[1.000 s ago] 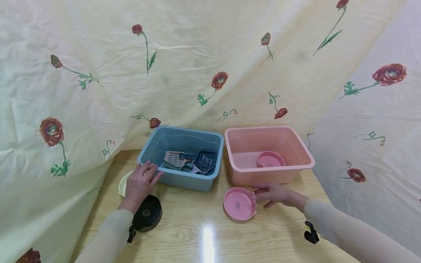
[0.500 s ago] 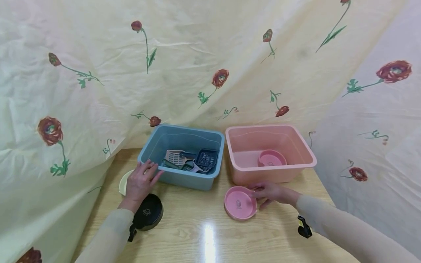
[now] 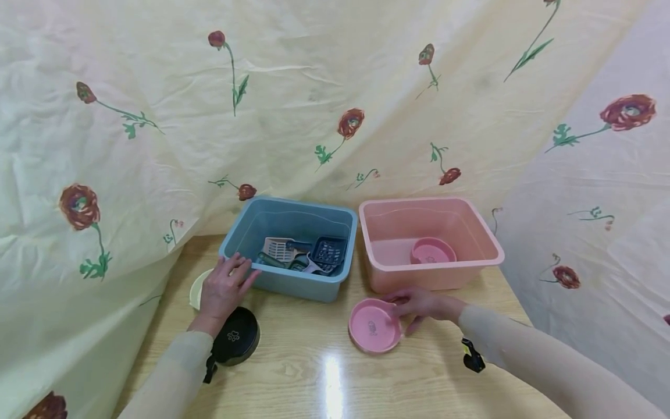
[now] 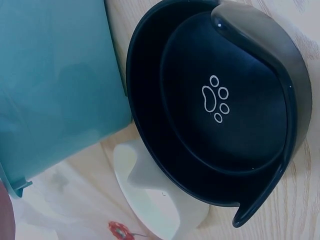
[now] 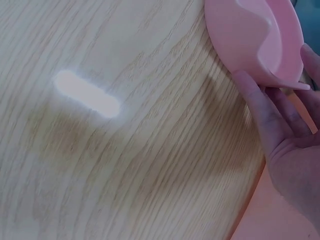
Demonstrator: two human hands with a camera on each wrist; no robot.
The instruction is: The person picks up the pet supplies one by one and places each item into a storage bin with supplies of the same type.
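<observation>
At the pink pet bowl on the table, my right hand holds the near-right side of the rim. In the right wrist view, the thumb lies against the outer wall of the bowl and a finger reaches over its edge. My left hand rests with loosely extended fingers at the front left rim of the blue bin. Below that wrist sits a black bowl with a paw print. A pale cream bowl lies partly behind it.
Several litter scoops lie inside the blue bin. To its right stands a pink bin with another pink bowl in it. A flowered cloth hangs behind and at both sides of the wooden table.
My right hand has moved left onto the rim of the pink bowl, and the bowl has shifted slightly left. The left hand stays at the blue bin.
</observation>
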